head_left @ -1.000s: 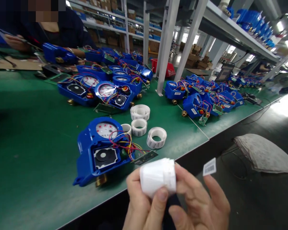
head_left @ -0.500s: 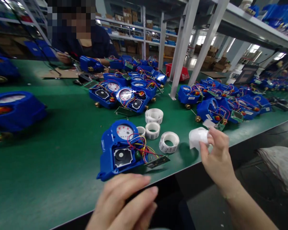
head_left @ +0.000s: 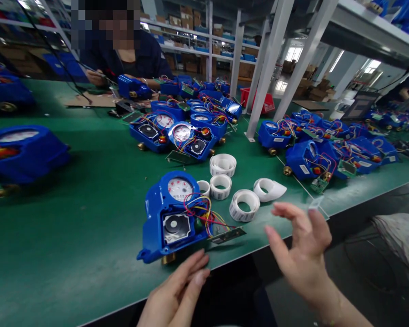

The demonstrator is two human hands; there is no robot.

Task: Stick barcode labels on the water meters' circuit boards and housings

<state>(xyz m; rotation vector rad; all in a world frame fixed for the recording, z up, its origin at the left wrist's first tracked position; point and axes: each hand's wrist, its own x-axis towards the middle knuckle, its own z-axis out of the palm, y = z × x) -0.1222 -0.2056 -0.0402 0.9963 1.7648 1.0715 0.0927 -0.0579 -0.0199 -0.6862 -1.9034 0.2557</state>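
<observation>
Blue meter near the front edge of a green bench, beside white rolls

Bears a white dial with red marks, facing up, plus an uncovered compartment and loose coloured wires leading to a small circuit board. Has a brass fitting toward the near edge. Just in front of this fitting, the left hand, loosely extended, with thumb close to fingers and nothing seen in hold. Farther right, by the bench edge, the right hand, wide open, with fingers apart, gripping nothing, but with a blurred label touching a fingertip. On the bench between meter and right hand, the rolls in a loose group, including a printed roll and another with a loose tail nearest the right fingers. Farther back, a cluster of similar meters; to the right, past a metal post, a second cluster. Across the bench, a person in dark clothing.
</observation>
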